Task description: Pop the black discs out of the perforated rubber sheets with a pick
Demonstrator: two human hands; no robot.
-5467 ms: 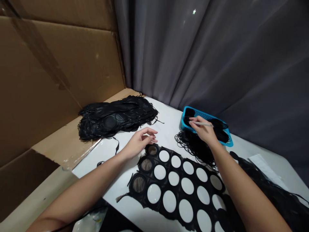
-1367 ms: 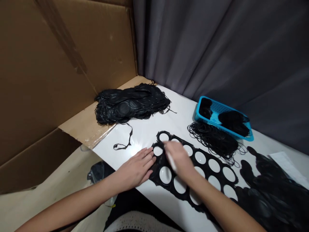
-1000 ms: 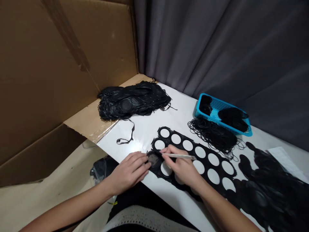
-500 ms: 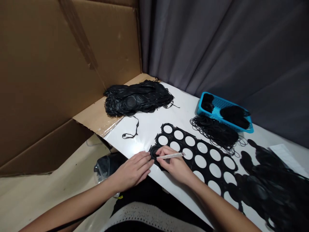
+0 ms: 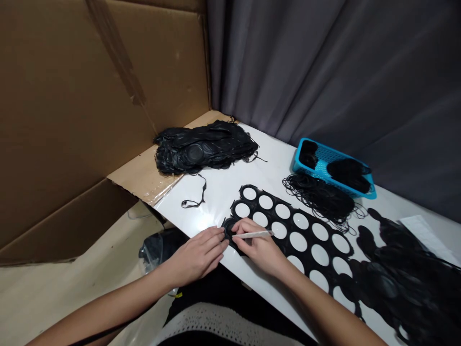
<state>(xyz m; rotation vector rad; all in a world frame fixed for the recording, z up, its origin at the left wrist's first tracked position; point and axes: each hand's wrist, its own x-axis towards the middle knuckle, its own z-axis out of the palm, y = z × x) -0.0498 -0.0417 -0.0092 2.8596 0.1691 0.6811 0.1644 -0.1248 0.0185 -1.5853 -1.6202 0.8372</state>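
Note:
On the white table lies a flat black rubber-like sheet [image 5: 273,218] with rows of round holes, white showing through them. My left hand [image 5: 202,252] rests at its near left corner, fingers stretched out and lying on the edge. Held in my right hand [image 5: 256,242] is a slim white stick-like tool [image 5: 254,234], its tip at the black ring-shaped spot [image 5: 229,229] in that corner. That hole looks dark, unlike the others. Fingers hide the tool's tip and part of the corner.
A heap of black sheets [image 5: 205,149] lies at the back left. Beside a blue basket [image 5: 334,166] holding black pieces is a tangle of thin black rings [image 5: 320,197]. More black discs and sheets [image 5: 399,278] cover the right. Cardboard [image 5: 108,86] stands left; a grey curtain [image 5: 324,62] hangs behind.
Both hands stay at the same corner, with the white tool held almost as before. The whole view has shifted very slightly.

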